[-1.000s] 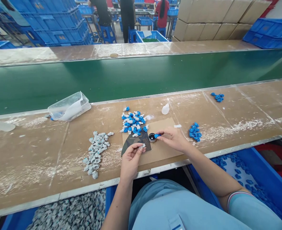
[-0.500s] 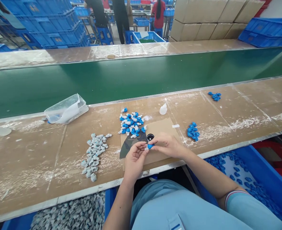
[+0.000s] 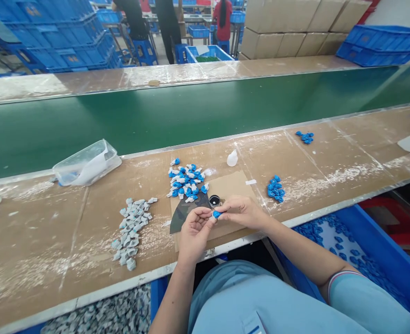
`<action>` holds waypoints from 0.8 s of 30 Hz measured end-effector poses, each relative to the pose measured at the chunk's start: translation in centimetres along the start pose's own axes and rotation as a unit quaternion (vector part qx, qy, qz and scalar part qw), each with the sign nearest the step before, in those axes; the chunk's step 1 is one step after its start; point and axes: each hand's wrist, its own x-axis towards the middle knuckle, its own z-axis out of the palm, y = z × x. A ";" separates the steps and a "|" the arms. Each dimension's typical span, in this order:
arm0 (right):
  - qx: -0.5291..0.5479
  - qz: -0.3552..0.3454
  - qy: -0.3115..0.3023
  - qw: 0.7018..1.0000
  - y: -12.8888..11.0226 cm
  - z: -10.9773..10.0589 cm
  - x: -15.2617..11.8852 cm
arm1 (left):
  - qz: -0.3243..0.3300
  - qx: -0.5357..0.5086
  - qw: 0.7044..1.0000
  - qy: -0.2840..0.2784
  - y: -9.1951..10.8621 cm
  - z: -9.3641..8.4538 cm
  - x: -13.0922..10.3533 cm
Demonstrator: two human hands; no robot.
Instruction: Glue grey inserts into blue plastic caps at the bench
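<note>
My left hand (image 3: 198,228) and my right hand (image 3: 242,212) meet over a cardboard sheet (image 3: 231,229). Between their fingertips is a small blue plastic piece (image 3: 216,214); my right fingers pinch it, and my left fingers close on its lower left side, where a white part is mostly hidden. Just beyond the fingers stands a small round black-rimmed dish (image 3: 214,200). A camouflage-patterned piece (image 3: 187,211) lies left of it. Behind that is a pile of joined blue-and-white pieces (image 3: 187,181). Loose grey-white pieces (image 3: 131,229) lie to the left, and blue pieces (image 3: 275,189) to the right.
A white squeeze bottle (image 3: 232,158) stands behind the sheet. A clear plastic container (image 3: 86,163) lies tilted at the left by the green conveyor belt (image 3: 177,113). Below the table edge are a bin of grey pieces (image 3: 104,311) and a blue bin (image 3: 382,241) of blue pieces.
My view has shifted slightly, so the table things sit a little further left. Both hands stay together on the blue piece, which is turned a little, with less of its white part showing.
</note>
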 end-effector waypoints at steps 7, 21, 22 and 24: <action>-0.187 0.069 0.105 0.974 1.9 -4.7 -1.9 | 0.001 0.070 0.993 0.091 0.0 -2.4 3.4; -0.380 0.415 0.180 0.807 4.8 -13.3 -4.2 | 0.081 0.133 0.972 0.178 1.6 -3.8 8.1; -0.376 0.414 0.176 0.810 4.8 -13.3 -4.0 | 0.081 0.137 0.971 0.178 1.5 -4.0 7.6; -0.368 0.409 0.162 0.819 4.9 -13.3 -3.7 | 0.080 0.151 0.969 0.179 1.3 -4.7 6.5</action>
